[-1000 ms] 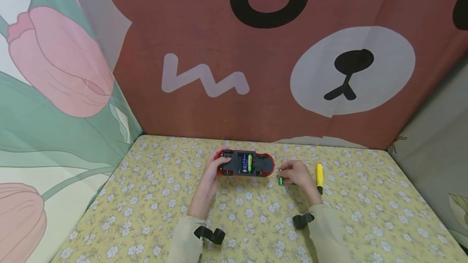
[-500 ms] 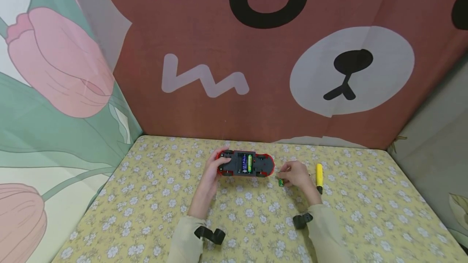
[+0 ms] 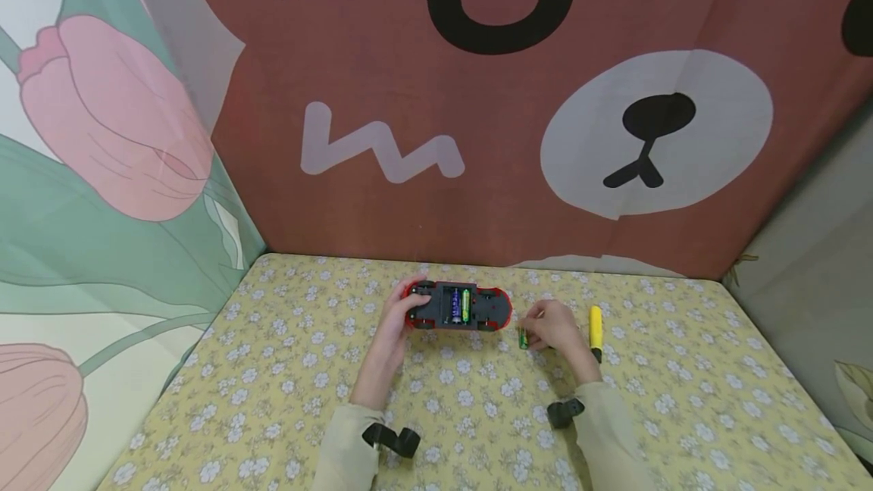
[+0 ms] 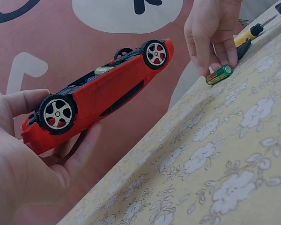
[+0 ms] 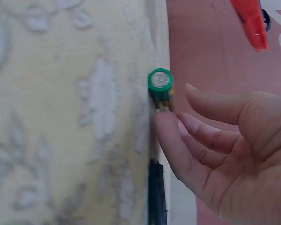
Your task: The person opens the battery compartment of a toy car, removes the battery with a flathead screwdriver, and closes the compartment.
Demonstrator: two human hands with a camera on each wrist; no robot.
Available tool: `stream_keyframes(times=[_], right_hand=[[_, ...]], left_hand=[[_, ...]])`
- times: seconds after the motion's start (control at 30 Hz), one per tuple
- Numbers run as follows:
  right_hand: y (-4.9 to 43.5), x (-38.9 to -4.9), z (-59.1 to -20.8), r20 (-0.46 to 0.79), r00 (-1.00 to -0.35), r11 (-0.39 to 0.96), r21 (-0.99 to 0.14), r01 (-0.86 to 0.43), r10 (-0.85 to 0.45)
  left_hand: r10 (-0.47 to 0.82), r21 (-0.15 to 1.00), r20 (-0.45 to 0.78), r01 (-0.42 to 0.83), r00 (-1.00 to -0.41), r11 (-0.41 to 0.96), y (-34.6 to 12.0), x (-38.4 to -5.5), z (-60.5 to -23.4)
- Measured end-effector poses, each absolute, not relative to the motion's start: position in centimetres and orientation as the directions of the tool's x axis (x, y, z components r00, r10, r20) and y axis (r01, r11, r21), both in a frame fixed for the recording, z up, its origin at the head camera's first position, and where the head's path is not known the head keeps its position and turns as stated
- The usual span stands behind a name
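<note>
My left hand (image 3: pixel 395 317) grips one end of a red toy car (image 4: pixel 107 98), thumb on its dark underside, holding it upside down above the table. In the head view the car's battery compartment (image 3: pixel 446 304) is uncovered, with a purple battery (image 3: pixel 456 304) and a green battery (image 3: pixel 467 304) side by side in it. To the right, my right hand (image 3: pixel 554 324) is low over the table at another green battery (image 5: pixel 160 82). One fingertip meets that battery near its lower end, while the thumb (image 5: pixel 210 101) stands apart from it in the right wrist view.
A screwdriver (image 3: pixel 596 328) with a yellow and black handle lies right of my right hand; its metal shaft shows in the left wrist view. A dark flat piece (image 4: pixel 243 48) lies beside it. The flowered tablecloth (image 3: pixel 464 415) reaches back to a printed curtain (image 3: pixel 382 226).
The loose green battery has shifted and turned slightly at my right fingertips, and those fingers have moved a little. My left hand and the car stay in place.
</note>
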State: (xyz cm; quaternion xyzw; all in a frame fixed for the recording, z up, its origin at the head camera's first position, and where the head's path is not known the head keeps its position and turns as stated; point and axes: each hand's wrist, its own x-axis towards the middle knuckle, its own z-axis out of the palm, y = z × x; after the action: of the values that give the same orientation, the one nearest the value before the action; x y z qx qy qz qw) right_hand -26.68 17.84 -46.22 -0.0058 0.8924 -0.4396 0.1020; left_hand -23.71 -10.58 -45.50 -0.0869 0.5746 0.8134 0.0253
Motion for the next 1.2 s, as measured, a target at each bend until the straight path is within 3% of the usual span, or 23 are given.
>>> stream_keyframes(times=[0.57,1.2], right_hand=[[17.1,-25.5,-42.3,0.141,-0.986,0.586,-0.793,-0.168,-0.091],[14.7,-23.7,-39.5,0.259,-0.959,0.559,-0.782,-0.276,-0.112]], left_hand=[[-0.067,0.931,-0.17,-0.138,-0.983,-0.338,-10.5,-23.8,-45.4],[-0.054,0.933,-0.177,-0.15,-0.983,-0.326,-10.4,-23.7,-45.5]])
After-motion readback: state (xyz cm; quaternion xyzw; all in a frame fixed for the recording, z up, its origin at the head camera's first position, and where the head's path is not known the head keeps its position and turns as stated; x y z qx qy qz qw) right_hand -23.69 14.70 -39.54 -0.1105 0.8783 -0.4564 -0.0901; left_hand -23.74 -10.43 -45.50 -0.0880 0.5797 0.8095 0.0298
